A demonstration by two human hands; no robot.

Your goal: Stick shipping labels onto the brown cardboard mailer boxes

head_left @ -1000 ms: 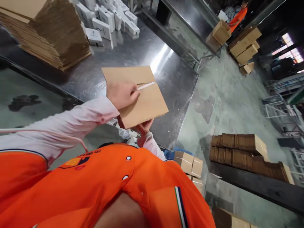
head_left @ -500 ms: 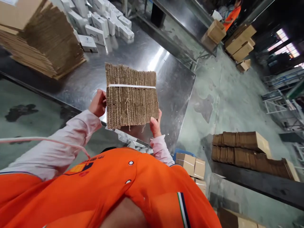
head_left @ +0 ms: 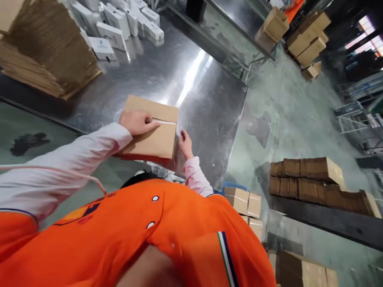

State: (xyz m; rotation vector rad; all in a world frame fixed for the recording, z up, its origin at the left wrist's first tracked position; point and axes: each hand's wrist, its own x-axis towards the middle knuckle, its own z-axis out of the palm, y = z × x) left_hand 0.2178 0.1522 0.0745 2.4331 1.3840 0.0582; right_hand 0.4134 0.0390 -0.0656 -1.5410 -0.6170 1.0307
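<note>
A flat bundle of brown corrugated cardboard (head_left: 155, 139) lies at the near edge of the stainless steel table (head_left: 206, 115), bound by a white strap (head_left: 164, 121). My left hand (head_left: 137, 122) sits on top of the bundle, fingers curled against the strap. My right hand (head_left: 186, 144) rests on the steel just right of the bundle, with a small gap between them. Its fingers hold nothing. The bundle's underside is hidden.
A tall stack of flat cardboard (head_left: 50, 52) and several white boxes (head_left: 112, 35) stand at the table's far side. Strapped cardboard bundles (head_left: 308, 183) and cartons (head_left: 243, 203) sit on the floor to the right. A co-worker's orange sleeve (head_left: 293, 6) shows far off.
The bundle has dropped from upright, edges showing, to lying flat on the table. My right hand has let go and moved to its right side.
</note>
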